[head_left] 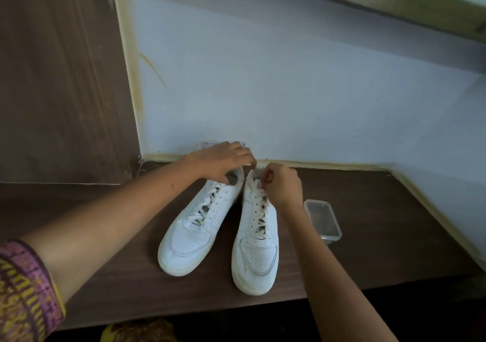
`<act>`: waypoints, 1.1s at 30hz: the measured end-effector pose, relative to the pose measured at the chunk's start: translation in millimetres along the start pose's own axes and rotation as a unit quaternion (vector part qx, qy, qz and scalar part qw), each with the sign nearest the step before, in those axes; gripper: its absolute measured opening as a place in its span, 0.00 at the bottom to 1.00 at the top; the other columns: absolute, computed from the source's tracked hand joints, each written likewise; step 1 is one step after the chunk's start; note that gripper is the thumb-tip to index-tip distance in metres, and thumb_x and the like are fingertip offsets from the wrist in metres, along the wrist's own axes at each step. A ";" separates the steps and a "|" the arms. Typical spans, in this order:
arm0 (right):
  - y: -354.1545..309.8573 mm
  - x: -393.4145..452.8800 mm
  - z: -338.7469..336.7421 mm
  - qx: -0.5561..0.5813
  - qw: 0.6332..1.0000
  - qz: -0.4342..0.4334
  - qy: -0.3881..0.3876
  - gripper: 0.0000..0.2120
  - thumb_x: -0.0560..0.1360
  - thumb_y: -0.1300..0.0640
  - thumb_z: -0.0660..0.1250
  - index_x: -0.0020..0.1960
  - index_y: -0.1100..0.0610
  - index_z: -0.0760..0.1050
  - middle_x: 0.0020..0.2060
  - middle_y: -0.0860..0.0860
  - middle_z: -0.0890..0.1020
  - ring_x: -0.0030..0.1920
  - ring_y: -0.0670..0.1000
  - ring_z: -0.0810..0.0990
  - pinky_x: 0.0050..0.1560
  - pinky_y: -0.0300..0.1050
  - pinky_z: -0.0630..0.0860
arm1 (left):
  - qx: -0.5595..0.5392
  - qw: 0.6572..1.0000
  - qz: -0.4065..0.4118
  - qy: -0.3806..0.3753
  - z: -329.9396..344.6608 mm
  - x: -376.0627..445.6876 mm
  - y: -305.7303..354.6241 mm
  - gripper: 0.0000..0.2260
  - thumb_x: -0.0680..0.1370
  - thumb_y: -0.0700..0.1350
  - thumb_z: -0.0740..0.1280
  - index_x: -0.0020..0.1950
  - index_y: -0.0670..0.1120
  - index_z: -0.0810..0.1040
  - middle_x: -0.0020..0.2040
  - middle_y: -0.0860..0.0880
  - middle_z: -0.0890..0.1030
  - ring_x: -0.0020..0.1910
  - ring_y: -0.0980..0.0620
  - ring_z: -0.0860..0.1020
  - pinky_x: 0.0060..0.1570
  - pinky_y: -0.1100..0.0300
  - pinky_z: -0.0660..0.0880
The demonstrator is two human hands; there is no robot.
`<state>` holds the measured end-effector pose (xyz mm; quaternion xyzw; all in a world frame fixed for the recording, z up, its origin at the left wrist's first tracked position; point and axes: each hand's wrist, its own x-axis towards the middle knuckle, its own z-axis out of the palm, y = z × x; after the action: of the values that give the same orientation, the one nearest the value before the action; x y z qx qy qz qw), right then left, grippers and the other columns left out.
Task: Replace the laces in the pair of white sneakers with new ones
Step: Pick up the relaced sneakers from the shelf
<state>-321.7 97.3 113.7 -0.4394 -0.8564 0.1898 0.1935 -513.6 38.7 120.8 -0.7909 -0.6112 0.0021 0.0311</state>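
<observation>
Sleeve: a patterned purple and yellow sleeve fills the lower left corner of the frame, at the near end of the left forearm.
Bench: a dark wood-grain bench runs across the lower half of the frame, its front edge near the bottom.
Left sneaker: a white, smooth-surfaced sneaker sits at centre frame, toe toward the camera and angled to the lower left, still laced in white.
Right sneaker: a second white sneaker stands just beside it on the right, toe toward the camera, with perforations on the toe cap and white laces crossing up its middle.
Container: a clear, rectangular plastic container stands on the bench just right of the right sneaker, partly behind the right wrist.
Right hand: the right hand reaches over the top of the right sneaker's lacing; its fingers are curled and pinch the lace near the top eyelets.
Left hand: the left hand lies over the collar of the left sneaker with fingers bent, the fingertips pinching something small and pale at the heel end of the right sneaker; what it is cannot be told.
Wall: a pale blue painted wall rises behind the bench, a yellowish strip along its base.
Panel: a brown wooden panel fills the upper left of the frame.
</observation>
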 end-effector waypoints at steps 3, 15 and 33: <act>10.2 0.7 6.2 0.048 0.998 0.020 -0.032 0.14 0.74 0.69 0.62 0.41 0.53 0.80 0.39 0.49 0.83 0.43 0.52 0.82 0.44 0.46 0.79 | 0.015 0.998 0.054 -0.040 -2.8 10.9 5.4 0.31 0.73 0.43 0.72 0.75 0.49 0.67 0.74 0.52 0.68 0.74 0.49 0.60 0.70 0.54 0.58; 21.0 -111.4 -11.4 0.203 0.975 0.072 0.050 0.06 0.78 0.62 0.66 0.49 0.53 0.80 0.41 0.40 0.81 0.41 0.33 0.78 0.38 0.26 0.72 | 0.097 0.991 0.019 -0.086 2.3 -27.8 7.2 0.26 0.77 0.47 0.65 0.75 0.54 0.66 0.74 0.55 0.68 0.76 0.50 0.58 0.74 0.52 0.34; -36.4 -196.8 54.8 0.345 0.911 0.174 -0.141 0.32 0.71 0.36 0.71 0.69 0.49 0.70 0.62 0.44 0.77 0.62 0.44 0.75 0.58 0.37 0.74 | -0.060 0.916 -0.388 0.085 32.3 -113.0 88.6 0.17 0.74 0.55 0.68 0.57 0.46 0.81 0.59 0.48 0.81 0.62 0.47 0.74 0.67 0.55 0.63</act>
<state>-267.7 -93.5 52.6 -0.4557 -0.6661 0.5643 0.1739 -457.9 -91.3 80.1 -0.4895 -0.8638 -0.1141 0.0343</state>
